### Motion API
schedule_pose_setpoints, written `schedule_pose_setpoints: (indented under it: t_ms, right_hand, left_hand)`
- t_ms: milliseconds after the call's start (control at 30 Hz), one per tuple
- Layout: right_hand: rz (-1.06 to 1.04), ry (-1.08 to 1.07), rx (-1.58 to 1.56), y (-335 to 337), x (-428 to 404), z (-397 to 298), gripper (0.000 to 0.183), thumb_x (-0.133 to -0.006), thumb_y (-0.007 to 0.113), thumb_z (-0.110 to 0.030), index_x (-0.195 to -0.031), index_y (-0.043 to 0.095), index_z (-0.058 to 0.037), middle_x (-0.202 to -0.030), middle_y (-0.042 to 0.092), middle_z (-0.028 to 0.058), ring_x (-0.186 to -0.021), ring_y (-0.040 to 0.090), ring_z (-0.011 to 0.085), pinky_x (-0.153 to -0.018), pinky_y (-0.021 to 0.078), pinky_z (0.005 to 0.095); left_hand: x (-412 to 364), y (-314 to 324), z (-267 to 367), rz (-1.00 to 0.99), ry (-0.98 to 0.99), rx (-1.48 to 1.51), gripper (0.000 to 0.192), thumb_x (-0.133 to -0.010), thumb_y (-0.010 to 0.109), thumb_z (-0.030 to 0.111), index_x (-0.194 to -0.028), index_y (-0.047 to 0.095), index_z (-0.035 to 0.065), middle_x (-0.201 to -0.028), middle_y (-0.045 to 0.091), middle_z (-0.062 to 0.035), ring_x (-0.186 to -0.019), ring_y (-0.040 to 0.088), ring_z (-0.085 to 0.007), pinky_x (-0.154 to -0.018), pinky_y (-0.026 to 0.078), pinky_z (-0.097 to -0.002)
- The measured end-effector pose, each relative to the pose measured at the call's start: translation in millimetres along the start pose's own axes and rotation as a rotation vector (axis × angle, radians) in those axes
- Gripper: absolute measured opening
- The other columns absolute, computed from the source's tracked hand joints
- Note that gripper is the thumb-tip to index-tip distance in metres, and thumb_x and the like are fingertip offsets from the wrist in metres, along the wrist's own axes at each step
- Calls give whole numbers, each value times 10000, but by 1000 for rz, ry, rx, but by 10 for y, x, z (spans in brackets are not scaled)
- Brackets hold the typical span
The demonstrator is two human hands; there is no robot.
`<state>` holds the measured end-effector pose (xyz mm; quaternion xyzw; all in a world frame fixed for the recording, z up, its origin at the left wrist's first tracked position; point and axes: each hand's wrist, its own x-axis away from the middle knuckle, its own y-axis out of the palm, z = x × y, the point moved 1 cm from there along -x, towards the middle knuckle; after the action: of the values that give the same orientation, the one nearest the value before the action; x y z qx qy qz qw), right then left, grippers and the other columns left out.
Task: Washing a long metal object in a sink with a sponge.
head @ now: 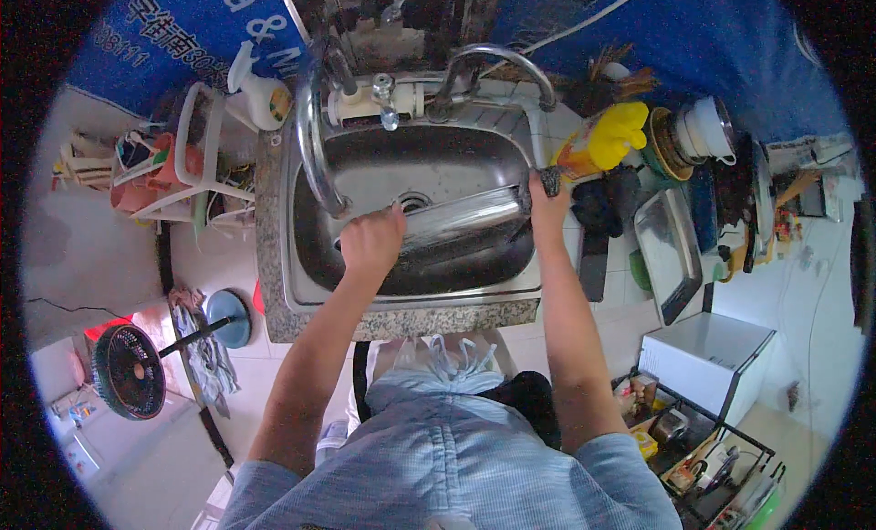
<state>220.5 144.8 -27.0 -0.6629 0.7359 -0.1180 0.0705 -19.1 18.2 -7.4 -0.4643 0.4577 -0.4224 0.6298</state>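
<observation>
My left hand (373, 241) grips the left end of a long, shiny metal vessel (465, 219), possibly a tray or pan seen side-on. The vessel is tilted over the stainless-steel sink (424, 287), its right end higher in the picture. At that right end is my right hand (549, 200), closed around a dark, rough-textured scrubber (549, 182). The vessel's inside is hidden. Behind it, part of the drain (415, 200) shows in the basin. A curved chrome faucet (316, 133) reaches down near my left hand.
A second faucet (503, 50) arches behind the basin. A white spray bottle (263, 95) and a plastic rack (205, 147) stand left. To the right are a yellow bag (609, 140), a metal tray (669, 249) and stacked bowls (701, 130). Granite edging (410, 319) borders the sink.
</observation>
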Motion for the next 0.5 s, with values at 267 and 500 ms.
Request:
schedule_pose_setpoints:
  t_ms: [267,500]
  right_hand:
    - [-188,-706,633,723,729,-296,329,-618,671,-267,-796,557,-14,-792,552,160,-848,509,336,-812,384,426]
    - [71,-591,631,37,216,-91,329,-674,670,-283,-829,565,-13,-814,573,154,-850,531,299,-758,413,376]
  left_hand:
    - [68,-8,102,-82,-38,-38,345,-821,491,259,-532,573,90,-516,566,-105,-470,575,-283,-467,473,-376]
    - [77,-28,76,12,-24,9,369,-835,470,255,-531,570,71,-506,552,-121,-455,560,-292,-460,456,-394]
